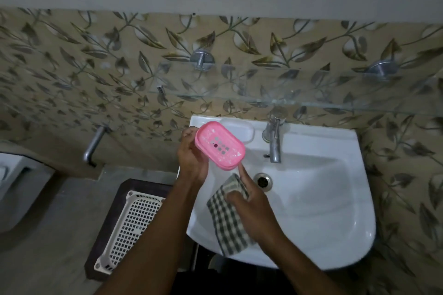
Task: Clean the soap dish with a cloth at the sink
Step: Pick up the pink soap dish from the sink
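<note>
One white sink (330, 211) fills the right of the scene, one tap (274, 141) at its far rim, one drain (263, 181) below it. Left of the basin, on the floor side, one white lattice basket (130, 225) sits on a dark stand. One checked cloth (227, 220) hangs over the near-left rim, bunched at its far end in the right hand (254, 203), which clasps it, forefinger stretched toward the dish; likely readying a wipe. One pink soap dish (220, 145) is held above the basin's far-left corner, left hand (191, 153) gripping its left edge, slotted face tilted toward the camera, probably so drips fall into the basin. Wiping looks not yet begun.
</note>
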The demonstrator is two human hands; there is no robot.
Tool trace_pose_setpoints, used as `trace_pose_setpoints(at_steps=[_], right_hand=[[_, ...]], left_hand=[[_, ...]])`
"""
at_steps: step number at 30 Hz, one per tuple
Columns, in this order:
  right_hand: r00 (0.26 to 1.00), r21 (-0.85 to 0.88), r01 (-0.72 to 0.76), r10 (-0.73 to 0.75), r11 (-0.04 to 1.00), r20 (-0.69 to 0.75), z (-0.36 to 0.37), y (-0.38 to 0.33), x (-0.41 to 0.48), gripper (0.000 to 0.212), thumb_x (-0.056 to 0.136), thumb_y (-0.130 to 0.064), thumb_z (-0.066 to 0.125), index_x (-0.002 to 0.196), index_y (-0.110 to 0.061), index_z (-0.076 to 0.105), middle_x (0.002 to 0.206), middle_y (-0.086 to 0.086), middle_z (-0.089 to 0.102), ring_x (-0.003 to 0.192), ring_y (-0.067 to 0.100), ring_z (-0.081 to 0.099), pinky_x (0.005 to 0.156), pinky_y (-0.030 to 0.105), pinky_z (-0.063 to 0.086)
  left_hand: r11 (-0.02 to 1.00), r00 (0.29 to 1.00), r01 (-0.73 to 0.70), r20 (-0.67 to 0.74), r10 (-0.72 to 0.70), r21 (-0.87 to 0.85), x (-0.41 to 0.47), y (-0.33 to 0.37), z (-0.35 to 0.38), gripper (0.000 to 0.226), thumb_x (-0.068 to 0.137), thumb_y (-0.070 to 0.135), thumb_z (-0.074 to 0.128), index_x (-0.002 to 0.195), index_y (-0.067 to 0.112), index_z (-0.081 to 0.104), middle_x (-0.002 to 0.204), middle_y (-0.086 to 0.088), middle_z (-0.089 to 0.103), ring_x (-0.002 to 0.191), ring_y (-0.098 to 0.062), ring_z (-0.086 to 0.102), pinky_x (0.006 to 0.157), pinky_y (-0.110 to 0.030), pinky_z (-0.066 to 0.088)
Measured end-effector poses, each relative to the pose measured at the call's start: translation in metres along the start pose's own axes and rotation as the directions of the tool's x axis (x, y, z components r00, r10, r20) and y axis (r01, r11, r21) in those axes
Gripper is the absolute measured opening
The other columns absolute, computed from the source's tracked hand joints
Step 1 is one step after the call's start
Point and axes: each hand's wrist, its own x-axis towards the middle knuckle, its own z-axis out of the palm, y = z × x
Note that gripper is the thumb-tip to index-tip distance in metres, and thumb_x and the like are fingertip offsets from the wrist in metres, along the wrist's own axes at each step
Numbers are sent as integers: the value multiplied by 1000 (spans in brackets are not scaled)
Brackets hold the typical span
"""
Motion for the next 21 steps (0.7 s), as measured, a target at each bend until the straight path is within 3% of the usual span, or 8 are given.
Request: trace_pose_setpoints(at_steps=[2,3,5,7,11,16,19,21], right_hand=[[998,-28,25,-23,999,54,6,3,-17,75,92,-18,56,148,-50,18,124,-20,55,108,-5,57,90,20,47],[996,-46,41,-37,998,76,8,4,-24,75,93,-19,55,148,-50,15,125,-20,54,105,-8,58,88,15,47],[992,-82,62,-52,995,112,10,7,-33,77,93,-19,55,148,-51,10,120,-20,57,98,-12,60,83,12,49],[991,-118,76,-62,990,122,7,9,-37,79,92,-19,56,149,-49,10,118,-18,61,96,-8,62,83,13,51],[993,-159,98,-85,982,85,-9,15,-40,81,89,-15,57,149,-51,15,95,-5,70,89,6,68,83,26,56],[993,-190,89,-72,978,96,-25,15,-41,78,90,-15,59,147,-54,21,96,-18,68,93,-5,64,74,7,49],[994,-227,80,-63,970,85,-34,16,-44,77,88,-20,67,149,-43,26,112,-19,65,95,-19,58,75,2,43],[997,-208,74,-68,975,33,-43,12,-45,74,81,-32,78,143,-38,38,110,-22,64,92,-21,58,74,3,44]], left_hand=[[978,982,176,86,-167,-108,-9,-1,-3,42,82,33,59,118,11,60,110,-12,61,102,-29,54,97,-47,42],[958,958,261,150,-243,-117,-16,1,-3,63,83,38,57,137,6,50,129,-18,55,115,-35,51,103,-51,39],[927,921,335,264,-286,-166,-27,0,-2,83,85,40,54,153,4,23,152,-21,33,137,-43,35,105,-57,40],[895,892,391,330,-310,-217,-39,0,1,78,88,42,49,152,2,27,150,-21,31,142,-46,27,104,-61,40],[853,865,446,374,-334,-270,-60,-4,10,66,89,49,44,125,-3,62,126,-26,58,116,-46,57,110,-64,31],[856,862,440,396,-318,-271,-66,-3,22,63,91,52,40,129,7,63,127,-25,58,116,-42,56,107,-61,38],[860,858,431,420,-297,-274,-64,-3,26,61,91,53,41,134,14,59,123,-23,58,115,-42,54,107,-65,34],[862,855,430,428,-292,-269,-64,-3,25,62,91,54,41,134,13,59,121,-23,58,114,-43,54,108,-68,31]])
